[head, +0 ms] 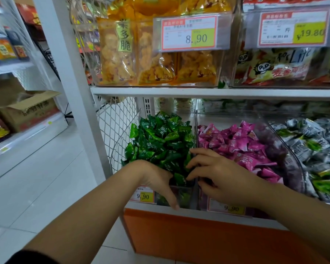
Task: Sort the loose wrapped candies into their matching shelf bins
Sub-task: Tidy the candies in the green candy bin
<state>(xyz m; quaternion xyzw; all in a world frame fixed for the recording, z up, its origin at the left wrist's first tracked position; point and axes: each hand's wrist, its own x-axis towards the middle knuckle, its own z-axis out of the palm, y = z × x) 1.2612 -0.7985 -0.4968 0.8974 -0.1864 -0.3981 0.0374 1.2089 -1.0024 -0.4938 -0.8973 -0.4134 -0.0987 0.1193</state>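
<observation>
A clear bin (186,196) on the lower shelf is heaped with green wrapped candies (160,138). To its right, a second clear bin (295,168) holds pink wrapped candies (236,143), and beyond that lie grey-and-green wrapped candies (312,143). My left hand (156,178) bends over the green bin's front edge. Its thumb hangs down the outside and its fingers are hidden among the green candies. My right hand (217,174) reaches from over the pink bin, with spread fingers touching green candies at the wall between the two bins. Whether it holds one is unclear.
The upper shelf (179,91) carries clear bins of yellow snack packs (118,54) and panda-print packs (274,67). Price tags (145,195) hang on the bin fronts. A white post (72,73) and wire mesh panel (114,130) bound the left side. A cardboard box (27,111) stands across the aisle.
</observation>
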